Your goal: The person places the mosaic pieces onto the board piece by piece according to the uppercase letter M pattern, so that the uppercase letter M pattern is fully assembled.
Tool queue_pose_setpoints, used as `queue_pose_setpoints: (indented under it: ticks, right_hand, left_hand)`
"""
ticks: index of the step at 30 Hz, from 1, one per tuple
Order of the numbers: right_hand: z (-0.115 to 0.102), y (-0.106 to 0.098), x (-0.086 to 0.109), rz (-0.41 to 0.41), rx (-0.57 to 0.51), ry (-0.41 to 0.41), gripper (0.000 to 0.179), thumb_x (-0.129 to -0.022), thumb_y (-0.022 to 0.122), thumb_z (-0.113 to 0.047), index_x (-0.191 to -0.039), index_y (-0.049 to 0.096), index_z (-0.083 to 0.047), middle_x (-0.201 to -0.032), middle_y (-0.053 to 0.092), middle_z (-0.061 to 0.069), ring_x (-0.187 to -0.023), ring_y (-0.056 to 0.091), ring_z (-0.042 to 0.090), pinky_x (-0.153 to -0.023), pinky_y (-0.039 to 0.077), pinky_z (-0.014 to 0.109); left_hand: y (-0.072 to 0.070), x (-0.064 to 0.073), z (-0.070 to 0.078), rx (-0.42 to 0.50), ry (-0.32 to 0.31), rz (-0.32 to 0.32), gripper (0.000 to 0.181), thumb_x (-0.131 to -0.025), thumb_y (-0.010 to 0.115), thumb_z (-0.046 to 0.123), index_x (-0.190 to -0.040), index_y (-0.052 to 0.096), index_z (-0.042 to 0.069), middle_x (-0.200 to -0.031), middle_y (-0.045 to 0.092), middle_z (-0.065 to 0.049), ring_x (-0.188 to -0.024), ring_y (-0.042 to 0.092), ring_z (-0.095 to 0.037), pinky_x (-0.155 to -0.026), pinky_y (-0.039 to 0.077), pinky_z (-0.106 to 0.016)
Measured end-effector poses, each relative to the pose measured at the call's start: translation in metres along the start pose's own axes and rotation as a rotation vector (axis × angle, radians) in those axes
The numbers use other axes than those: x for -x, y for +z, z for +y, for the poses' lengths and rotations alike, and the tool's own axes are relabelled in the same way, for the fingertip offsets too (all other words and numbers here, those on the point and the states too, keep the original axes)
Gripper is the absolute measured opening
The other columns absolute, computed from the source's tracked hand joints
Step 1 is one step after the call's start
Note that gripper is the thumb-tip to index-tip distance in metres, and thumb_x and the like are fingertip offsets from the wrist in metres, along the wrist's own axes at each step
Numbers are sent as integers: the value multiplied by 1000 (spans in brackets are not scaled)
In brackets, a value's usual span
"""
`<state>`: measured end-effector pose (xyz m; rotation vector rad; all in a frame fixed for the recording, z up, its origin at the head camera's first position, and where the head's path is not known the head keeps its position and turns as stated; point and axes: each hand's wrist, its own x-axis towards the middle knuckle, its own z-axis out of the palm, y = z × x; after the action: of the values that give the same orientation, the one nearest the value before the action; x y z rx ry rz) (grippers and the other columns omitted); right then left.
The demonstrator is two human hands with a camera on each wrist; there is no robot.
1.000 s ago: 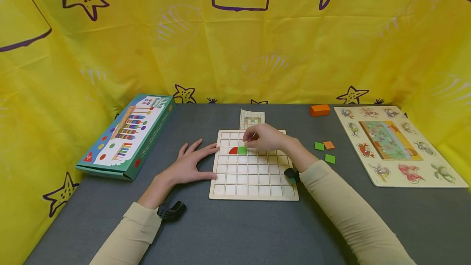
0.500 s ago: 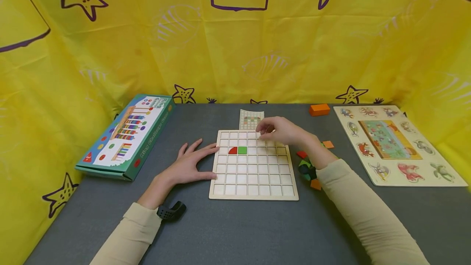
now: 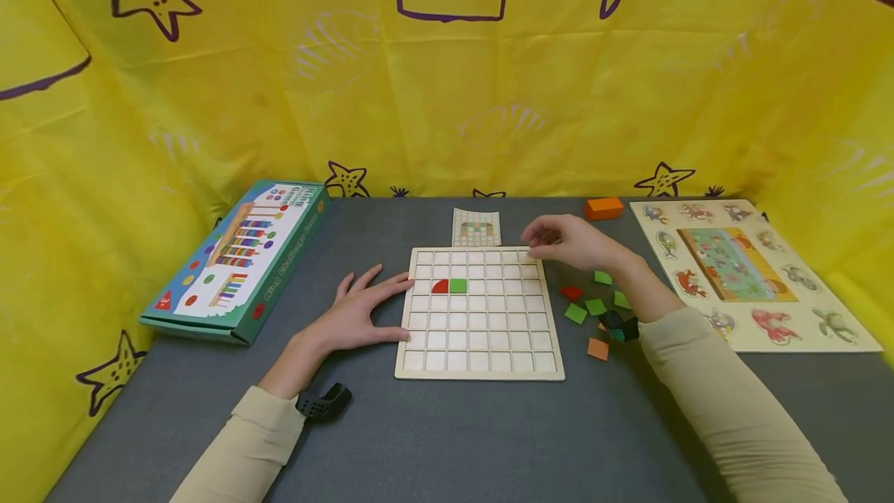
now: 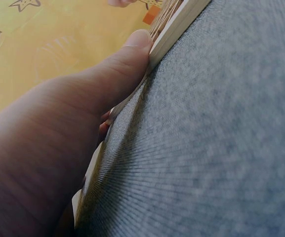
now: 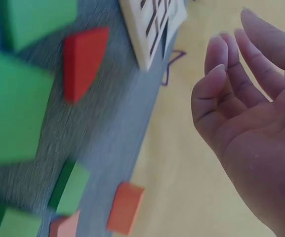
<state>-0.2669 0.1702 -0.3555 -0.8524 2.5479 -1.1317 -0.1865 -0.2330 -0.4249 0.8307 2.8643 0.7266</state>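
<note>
Right of the gridded board (image 3: 478,320) on the tabletop (image 3: 454,441): loose tiles (image 3: 576,313) | on the near side of the right hand (image 3: 578,243), the closer hand | its grip loosely curled, empty | left hand (image 3: 359,317) spread, touching board's left edge

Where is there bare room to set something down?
Bare: the table in front of the board, between the sleeves; also at the back, between box and card. Crowded: tiles scattered between board and puzzle.
</note>
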Motion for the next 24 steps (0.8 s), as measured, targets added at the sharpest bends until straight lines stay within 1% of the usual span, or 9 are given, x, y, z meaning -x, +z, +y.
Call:
queue_pose_setpoints:
  ticks: [3,7,13,19,24]
  right_hand:
    - [6,-7,7,10,7,8,28,-98,70,-12,-120,65,4,-106,65,10,-97,61,26,-85,51,40]
    - [16,-15,19,24,33,43,28,-98,69,-10,-121,65,4,-106,66,9,-98,62,26,-85,51,39]
    - [31,-25,36,40,84,55,29,-97,70,-12,-121,65,5,-107,66,10,-99,63,28,-85,51,39]
    - [44,-32,50,57,83,99,30,-97,71,-13,-121,65,5,-108,66,11,-99,62,28,-82,51,35]
    - [53,-38,59,60,92,136,30,-98,70,-13,-121,64,5,-108,66,11,-98,61,27,-81,51,35]
  left_hand:
    - [-1,0,0,-2,-13,-5,87,-84,72,64,-155,45,23,-161,35,0,-151,9,-40,-112,-5,-66]
    - [-2,0,1,2,-8,-7,87,-84,73,63,-155,44,23,-162,34,0,-151,9,-40,-112,-6,-66]
    - [-2,-1,0,-7,-9,-12,87,-84,73,63,-156,44,24,-162,33,2,-152,9,-38,-113,-6,-65]
    - [-1,0,-1,-8,-17,-16,87,-84,72,65,-156,44,24,-162,33,3,-152,8,-38,-113,-6,-64]
    - [-1,0,0,-7,-18,-16,87,-84,72,65,-156,44,24,-162,33,3,-152,9,-37,-113,-6,-64]
